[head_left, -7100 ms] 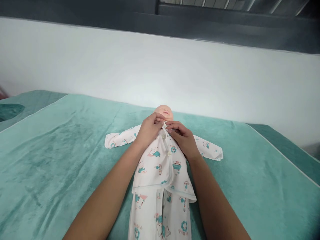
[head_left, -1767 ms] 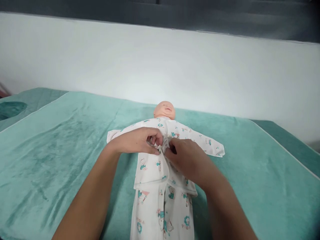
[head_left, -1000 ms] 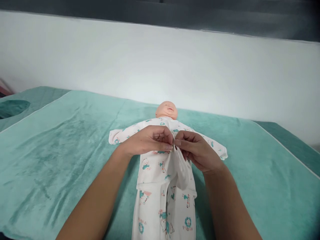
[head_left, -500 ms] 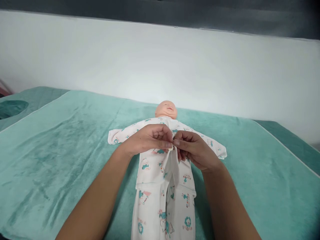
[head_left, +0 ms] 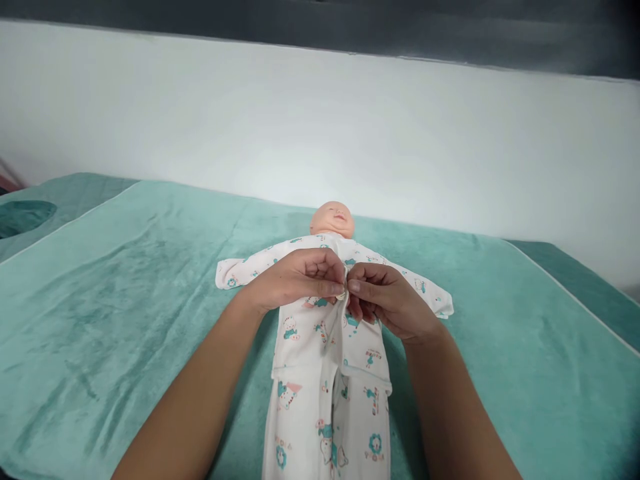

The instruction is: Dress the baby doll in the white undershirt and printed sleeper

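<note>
A baby doll [head_left: 332,219] lies on its back, head at the far side, arms spread wide. It wears a white printed baby shirt [head_left: 300,340] over matching pants [head_left: 285,427]. At the shirt's front opening, my left hand [head_left: 310,277] pinches one edge between thumb and fingers, close to a small pale button [head_left: 341,295]. My right hand [head_left: 383,293] grips the facing edge, thumb and forefinger pressed together, its fingertips almost touching the left ones. Below the hands the front panels hang loosely together. The fingers partly cover the button and cloth edges.
A teal plush blanket [head_left: 125,333] covers the surface beneath the doll, wrinkled on the left. Behind it rises a white wall [head_left: 320,133] with a dark band [head_left: 320,30] along the top. A darker round patch [head_left: 25,219] shows at the far left.
The right front panel of the shirt, which was folded up toward the hands, now hangs flatter with its print showing. Both hands stay at nearly the same spot.
</note>
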The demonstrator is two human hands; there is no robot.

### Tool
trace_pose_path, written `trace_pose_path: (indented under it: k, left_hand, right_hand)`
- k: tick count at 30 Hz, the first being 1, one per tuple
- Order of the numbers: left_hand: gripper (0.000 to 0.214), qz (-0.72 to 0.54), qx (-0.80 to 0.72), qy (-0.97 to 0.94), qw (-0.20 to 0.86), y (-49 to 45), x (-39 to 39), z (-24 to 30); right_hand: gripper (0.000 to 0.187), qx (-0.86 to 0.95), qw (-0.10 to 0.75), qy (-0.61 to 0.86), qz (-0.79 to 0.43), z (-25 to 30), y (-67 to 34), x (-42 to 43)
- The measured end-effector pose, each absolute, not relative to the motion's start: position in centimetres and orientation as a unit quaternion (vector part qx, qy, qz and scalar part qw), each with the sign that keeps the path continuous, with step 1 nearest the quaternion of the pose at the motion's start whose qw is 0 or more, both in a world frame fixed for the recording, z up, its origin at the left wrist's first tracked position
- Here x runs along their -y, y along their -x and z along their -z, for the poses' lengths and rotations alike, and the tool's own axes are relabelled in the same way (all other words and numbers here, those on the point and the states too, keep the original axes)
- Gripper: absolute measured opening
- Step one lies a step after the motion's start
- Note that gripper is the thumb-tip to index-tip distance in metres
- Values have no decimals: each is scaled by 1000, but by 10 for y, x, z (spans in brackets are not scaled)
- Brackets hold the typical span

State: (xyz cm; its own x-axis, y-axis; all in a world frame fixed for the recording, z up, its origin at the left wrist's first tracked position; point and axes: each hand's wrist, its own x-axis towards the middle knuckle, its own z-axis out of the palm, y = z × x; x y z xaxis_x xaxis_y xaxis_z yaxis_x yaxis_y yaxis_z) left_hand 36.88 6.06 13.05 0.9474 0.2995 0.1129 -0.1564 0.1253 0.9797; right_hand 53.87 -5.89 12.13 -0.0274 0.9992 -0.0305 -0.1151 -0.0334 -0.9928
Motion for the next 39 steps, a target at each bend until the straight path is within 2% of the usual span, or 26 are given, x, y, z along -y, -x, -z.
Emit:
trace_pose_path:
  k: [9, 16, 23, 39]
  left_hand:
    - [7, -144, -58, -651, 743, -368, -62, -130]
    - [10, -153, -66, -666, 727, -368, -61, -131]
    - [13, -151, -86, -700, 693, -366, -60, -133]
    - [6, -158, -82, -712, 679, -366, -62, -131]
  right_hand:
    - [17, 482, 526, 455, -533, -118, -541, 60]
    - [29, 495, 501, 519, -483, -121, -534, 62]
    - [28, 528, 503, 554, -401, -123, -523, 63]
    - [35, 521, 480, 554, -438, -120, -530, 62]
